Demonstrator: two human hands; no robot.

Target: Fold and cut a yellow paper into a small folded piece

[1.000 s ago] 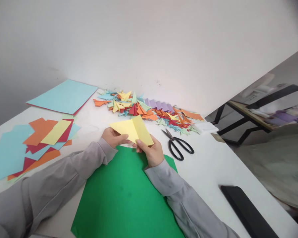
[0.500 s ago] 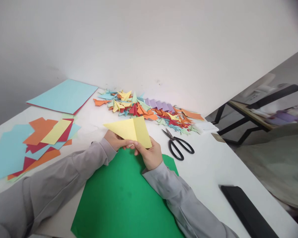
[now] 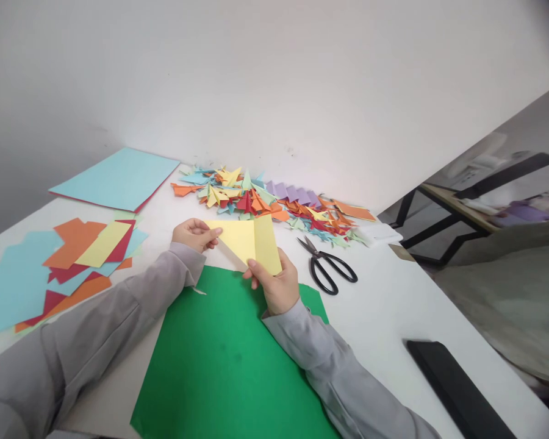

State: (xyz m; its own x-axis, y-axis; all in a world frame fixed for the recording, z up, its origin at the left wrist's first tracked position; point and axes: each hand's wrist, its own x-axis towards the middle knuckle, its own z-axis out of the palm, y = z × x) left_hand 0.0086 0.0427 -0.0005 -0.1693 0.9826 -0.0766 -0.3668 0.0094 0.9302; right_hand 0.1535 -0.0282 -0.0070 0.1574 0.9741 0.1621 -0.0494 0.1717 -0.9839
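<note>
Raised above the far edge of a green sheet point(image 3: 233, 347) is a yellow sheet of paper point(image 3: 238, 238), folded to a triangle on its left with a flat strip along its right side. My left hand point(image 3: 195, 235) pinches its left corner between thumb and fingers. My right hand point(image 3: 277, 280) grips the lower right edge, thumb on top at the crease. Some fingers of the right hand are hidden behind the paper. Black-handled scissors point(image 3: 328, 262) lie with blades parted to the right of my right hand.
Many small folded paper pieces point(image 3: 256, 195) line the wall. Coloured paper offcuts point(image 3: 80, 244) lie on the left, and a blue sheet point(image 3: 119, 177) sits behind them. A long black object point(image 3: 452, 384) is at the right. White cloth or paper point(image 3: 379, 235) lies near the table's right edge.
My left hand has moved left and up from the lower edge to the paper's left corner. My right hand keeps its hold in nearly the same place.
</note>
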